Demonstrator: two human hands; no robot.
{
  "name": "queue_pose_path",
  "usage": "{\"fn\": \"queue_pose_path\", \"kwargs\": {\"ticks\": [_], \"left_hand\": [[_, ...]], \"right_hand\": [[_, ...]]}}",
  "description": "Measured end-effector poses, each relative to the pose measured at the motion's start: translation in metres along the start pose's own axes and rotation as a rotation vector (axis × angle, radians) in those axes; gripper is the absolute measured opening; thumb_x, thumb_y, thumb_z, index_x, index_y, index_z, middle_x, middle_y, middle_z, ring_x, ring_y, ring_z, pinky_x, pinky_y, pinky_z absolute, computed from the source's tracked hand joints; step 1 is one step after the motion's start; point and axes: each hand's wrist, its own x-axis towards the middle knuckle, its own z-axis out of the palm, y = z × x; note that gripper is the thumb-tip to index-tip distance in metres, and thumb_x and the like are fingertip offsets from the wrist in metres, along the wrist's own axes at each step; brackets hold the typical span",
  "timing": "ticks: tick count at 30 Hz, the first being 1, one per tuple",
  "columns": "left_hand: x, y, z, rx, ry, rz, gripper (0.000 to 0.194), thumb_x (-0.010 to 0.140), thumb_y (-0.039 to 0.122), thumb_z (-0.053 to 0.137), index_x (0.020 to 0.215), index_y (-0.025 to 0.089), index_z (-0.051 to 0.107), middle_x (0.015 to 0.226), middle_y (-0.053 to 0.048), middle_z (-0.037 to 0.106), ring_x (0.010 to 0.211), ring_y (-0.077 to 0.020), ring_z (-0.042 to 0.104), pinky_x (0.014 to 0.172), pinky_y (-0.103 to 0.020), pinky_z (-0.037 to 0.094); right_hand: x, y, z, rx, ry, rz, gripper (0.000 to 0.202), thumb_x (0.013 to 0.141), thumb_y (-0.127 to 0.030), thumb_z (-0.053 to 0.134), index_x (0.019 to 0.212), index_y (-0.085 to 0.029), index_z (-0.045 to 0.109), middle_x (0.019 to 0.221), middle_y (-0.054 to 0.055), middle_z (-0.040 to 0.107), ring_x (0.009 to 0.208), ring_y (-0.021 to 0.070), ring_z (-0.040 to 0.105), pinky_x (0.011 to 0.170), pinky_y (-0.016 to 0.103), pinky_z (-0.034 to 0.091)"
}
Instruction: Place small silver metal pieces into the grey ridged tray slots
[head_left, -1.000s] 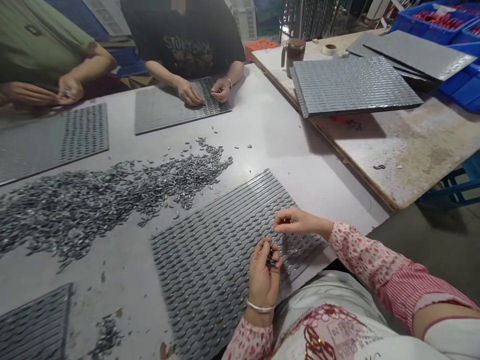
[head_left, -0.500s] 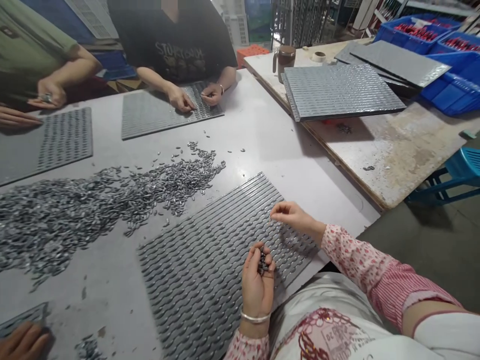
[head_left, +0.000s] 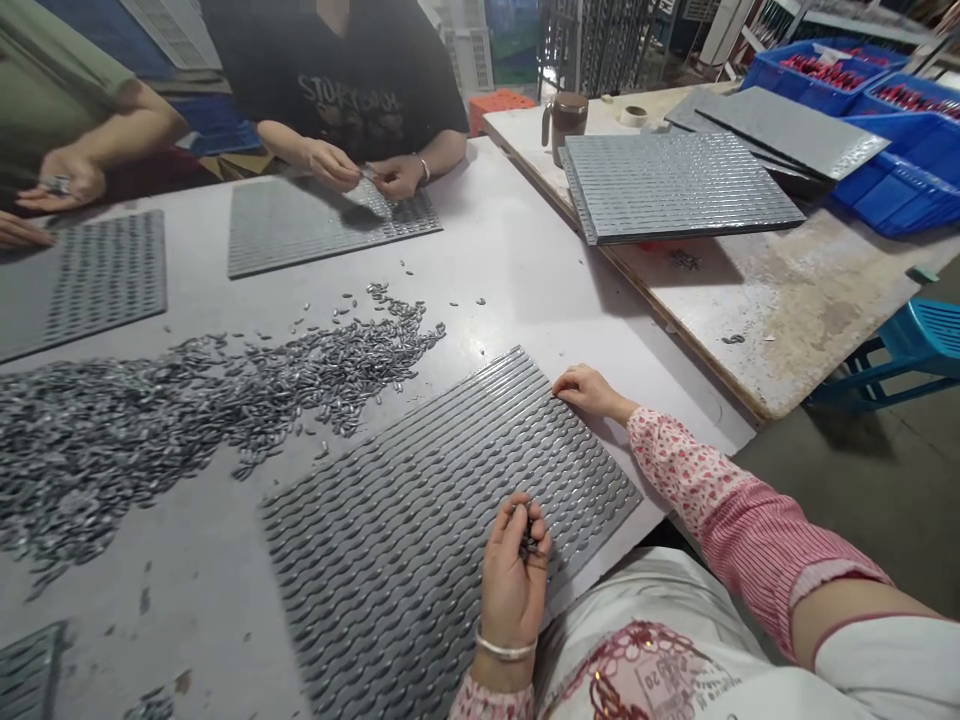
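My left hand [head_left: 517,560] is curled, palm up, around a small handful of dark grey oval pieces [head_left: 529,535]. It hovers above the lower right part of a grey ridged board [head_left: 405,520] lying slantwise in front of me. Wavy rows of bumps cover most of this board, while straight ridges run along its far end. At the board's right edge, my right hand [head_left: 589,390] has its fingers pinched together and pointing down; whatever is between them is hidden. A long heap of the same shiny oval pieces [head_left: 187,410] spreads over the white table [head_left: 517,260] beyond the board.
Across the table, two people work at ridged boards [head_left: 300,225], one holding small pieces. On a side table at right stand stacked boards [head_left: 675,190], a brown-lidded jug [head_left: 568,120] and blue bins [head_left: 885,165]. A blue stool [head_left: 907,340] is at far right.
My right hand has moved from over the board up and away to its right edge. My left hand stays nearly still. The person opposite has lifted both hands together; a hand at lower left has left view.
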Motion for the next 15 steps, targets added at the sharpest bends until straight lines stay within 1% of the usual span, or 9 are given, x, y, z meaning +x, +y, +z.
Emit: {"fn": "queue_pose_path", "kwargs": {"ticks": [3,7,9,12,14,15], "left_hand": [[0.001,0.000,0.000,-0.012,-0.008,-0.002,0.018,0.072,0.019,0.069,0.088,0.016,0.064,0.078,-0.003,0.056,0.060,-0.0075,0.049,0.050,-0.018,0.044],[0.001,-0.002,0.000,-0.001,-0.012,0.001,0.018,0.072,0.018,0.068,0.089,0.016,0.064,0.077,-0.002,0.056,0.060,-0.0073,0.049,0.050,-0.018,0.044],[0.001,-0.002,0.000,0.018,-0.016,0.003,0.019,0.071,0.019,0.069,0.090,0.016,0.064,0.077,-0.002,0.056,0.060,-0.0068,0.049,0.050,-0.017,0.044],[0.001,-0.003,0.001,0.017,-0.011,0.015,0.020,0.070,0.020,0.070,0.089,0.017,0.063,0.076,-0.001,0.057,0.058,-0.0060,0.049,0.050,-0.016,0.043],[0.001,-0.002,0.001,-0.006,0.001,0.033,0.020,0.069,0.019,0.071,0.087,0.017,0.061,0.074,0.000,0.057,0.057,-0.0055,0.049,0.049,-0.015,0.042],[0.001,-0.002,0.002,-0.017,0.006,0.042,0.020,0.069,0.019,0.071,0.086,0.017,0.061,0.074,0.000,0.057,0.057,-0.0053,0.049,0.048,-0.015,0.041]], "right_hand": [[0.002,-0.001,-0.002,-0.023,-0.024,0.001,0.010,0.076,-0.014,0.062,0.082,-0.017,0.070,0.082,0.002,0.065,0.078,0.0129,0.052,0.081,0.026,0.037],[0.006,-0.003,0.000,-0.051,-0.023,0.047,0.007,0.077,-0.019,0.062,0.077,-0.017,0.069,0.078,0.001,0.065,0.075,0.0123,0.051,0.078,0.026,0.036],[0.010,-0.002,0.001,-0.054,-0.034,0.073,0.006,0.075,-0.018,0.063,0.074,-0.017,0.068,0.075,0.000,0.065,0.072,0.0115,0.052,0.076,0.025,0.037],[0.016,-0.002,-0.001,-0.037,-0.071,0.108,0.003,0.071,-0.016,0.064,0.071,-0.017,0.067,0.067,-0.002,0.064,0.064,0.0101,0.052,0.066,0.022,0.037],[0.016,-0.007,-0.004,-0.020,-0.072,0.126,0.003,0.069,-0.014,0.064,0.070,-0.016,0.067,0.067,-0.001,0.064,0.062,0.0101,0.052,0.062,0.021,0.037],[0.013,-0.012,-0.005,-0.013,-0.059,0.130,0.004,0.070,-0.014,0.064,0.071,-0.015,0.066,0.069,-0.001,0.064,0.064,0.0104,0.053,0.063,0.021,0.037]]}}
